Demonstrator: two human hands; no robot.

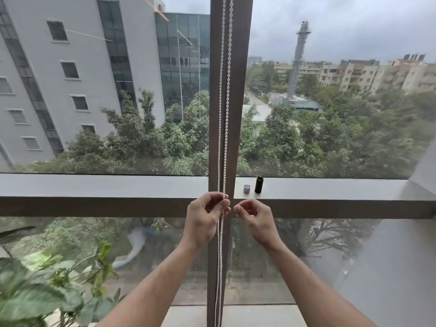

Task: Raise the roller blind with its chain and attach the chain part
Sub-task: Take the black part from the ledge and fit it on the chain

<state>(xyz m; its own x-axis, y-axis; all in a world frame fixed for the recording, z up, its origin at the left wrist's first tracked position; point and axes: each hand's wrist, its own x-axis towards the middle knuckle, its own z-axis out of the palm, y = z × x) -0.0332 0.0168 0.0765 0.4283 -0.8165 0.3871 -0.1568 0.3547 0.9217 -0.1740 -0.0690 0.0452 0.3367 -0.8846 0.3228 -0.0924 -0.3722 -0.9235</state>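
A white beaded chain (223,114) hangs in two strands down the dark vertical window post (232,90), from the top of the view to the floor. My left hand (205,218) pinches the chain between thumb and fingertips at the height of the horizontal rail. My right hand (253,217) hovers just right of the chain with its fingers loosely curled and nothing visible in it. The blind itself is out of view; the glass is uncovered.
A horizontal window rail (94,197) forms a ledge. On it, right of the post, stand a small silver cap (246,189) and a black cylinder (258,184). A leafy plant (42,291) fills the lower left. A wall (420,232) closes the right side.
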